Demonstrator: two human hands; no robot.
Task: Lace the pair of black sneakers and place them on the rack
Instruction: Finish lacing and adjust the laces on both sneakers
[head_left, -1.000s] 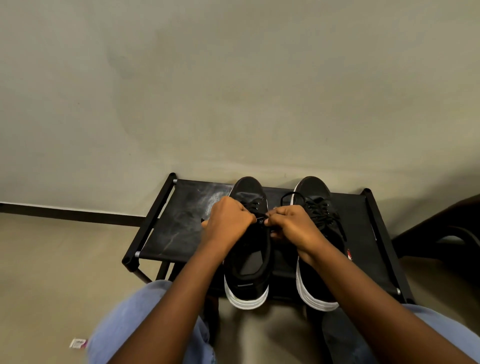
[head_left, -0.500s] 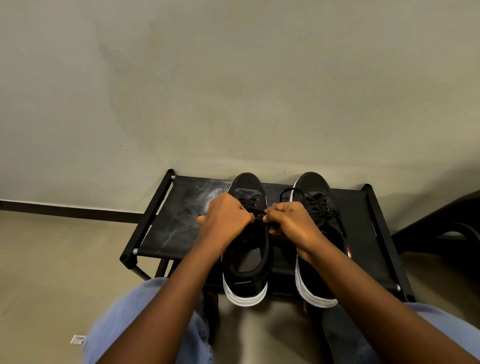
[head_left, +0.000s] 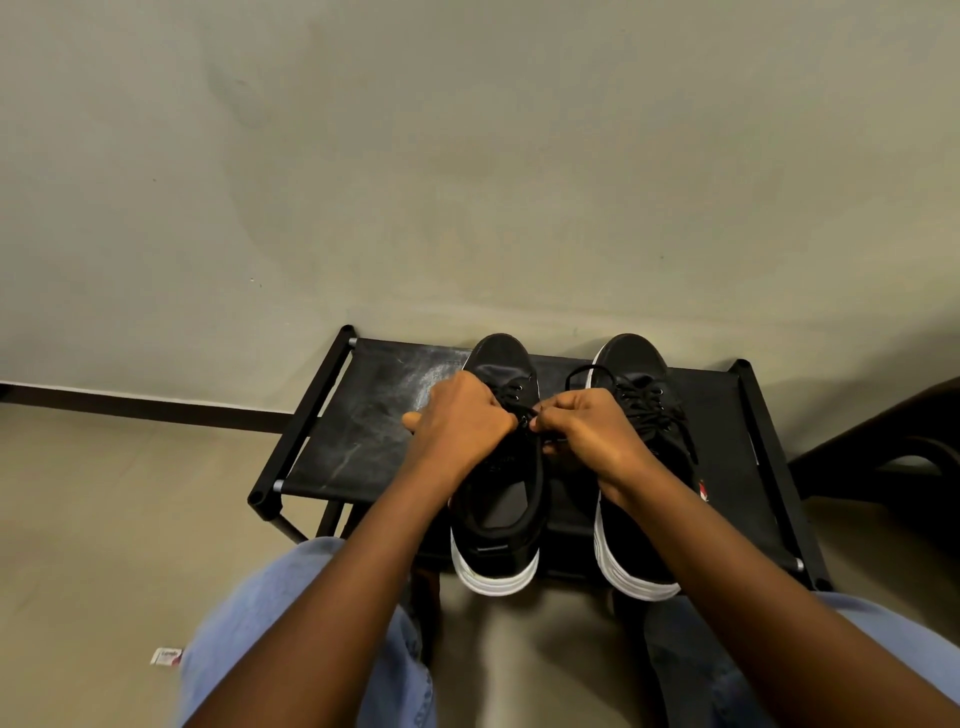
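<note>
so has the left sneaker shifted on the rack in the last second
No. The left sneaker keeps its spot on the rack, toe by the back edge and heel overhanging the front. Only the camera drifted; both sit slightly higher in view together.

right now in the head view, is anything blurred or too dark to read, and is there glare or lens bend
Head view: dim and soft; the lace between the left hand and right hand is lost against the black left sneaker; pale sheen on the rack fabric; wide-angle bend at the edges, the near forearms look oversized.
</note>
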